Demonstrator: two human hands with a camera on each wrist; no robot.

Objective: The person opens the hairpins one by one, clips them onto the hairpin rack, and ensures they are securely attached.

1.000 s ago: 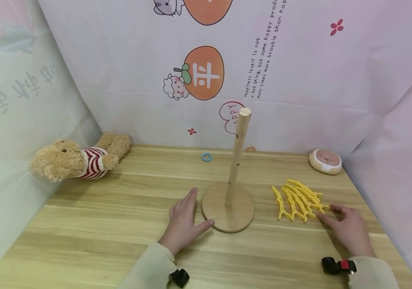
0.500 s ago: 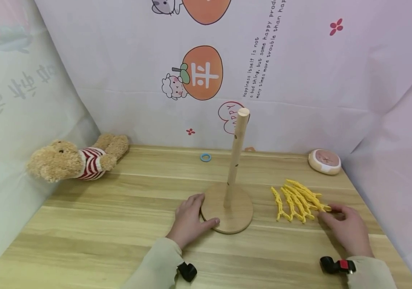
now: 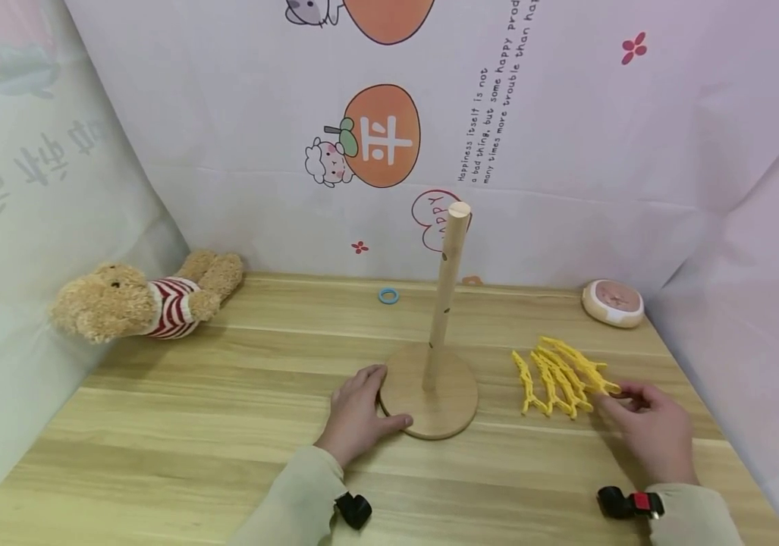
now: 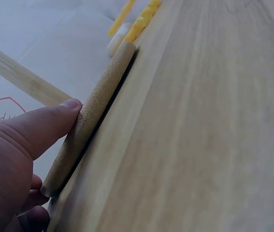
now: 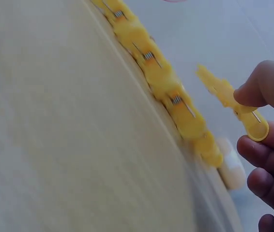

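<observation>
A wooden stand (image 3: 453, 413) has a round base with an upright post (image 3: 446, 288), which carries small holes. My left hand (image 3: 358, 418) holds the base's left rim. In the left wrist view the thumb lies on top and the fingertips sit at the edge. My right hand (image 3: 655, 432) pinches a yellow clothespin (image 5: 224, 96) by its handle end, between thumb and fingers. That clothespin is off the table in the right wrist view. Several other yellow clothespins (image 3: 553, 379) lie in a slanted row right of the stand, their metal springs visible up close.
A teddy bear (image 3: 174, 307) in a striped shirt lies at the back left of the wooden table (image 3: 225, 425). A small blue ring (image 3: 388, 296) lies behind the stand. A pink and cream rounded device (image 3: 612, 303) sits at the back right. Printed cloth (image 3: 239, 129) surrounds the table.
My left hand has moved right onto the stand's base and taken hold of its rim. My right hand has drawn slightly left and lifted the rightmost clothespin.
</observation>
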